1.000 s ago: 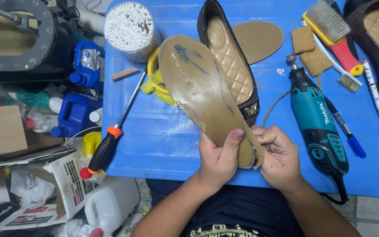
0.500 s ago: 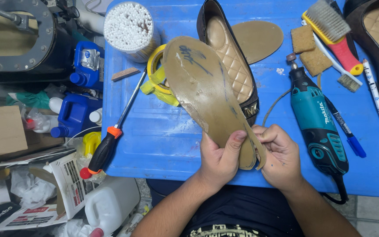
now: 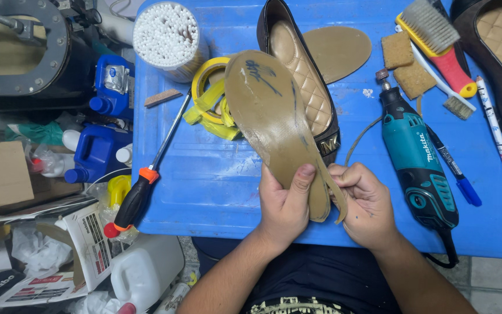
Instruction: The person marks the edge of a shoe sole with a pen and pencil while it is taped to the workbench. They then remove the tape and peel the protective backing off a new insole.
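A tan shoe sole [image 3: 271, 119] with dark pen marks is held tilted above the blue table [image 3: 204, 186], its toe pointing up-left. My left hand [image 3: 286, 203] grips its heel end, thumb pressed on the top face. My right hand [image 3: 367, 200] pinches a thin strip peeling off the sole's right edge near the heel. Behind the sole lies a dark flat shoe [image 3: 300, 75] with a quilted tan insole, and a second loose tan sole [image 3: 338, 52] beside it.
A teal rotary tool [image 3: 416, 160] lies to the right, with a blue pen [image 3: 454, 168], a red-and-yellow brush [image 3: 440, 40], sponge blocks [image 3: 405, 64], a white pencil [image 3: 495, 131] and another shoe [image 3: 501, 52]. Left: yellow tape roll [image 3: 210, 96], screwdriver [image 3: 146, 174], cup of white sticks [image 3: 167, 38], blue bottles [image 3: 97, 151].
The sole has tilted slightly. My right hand has pulled the thin edge strip a little further away from the heel.
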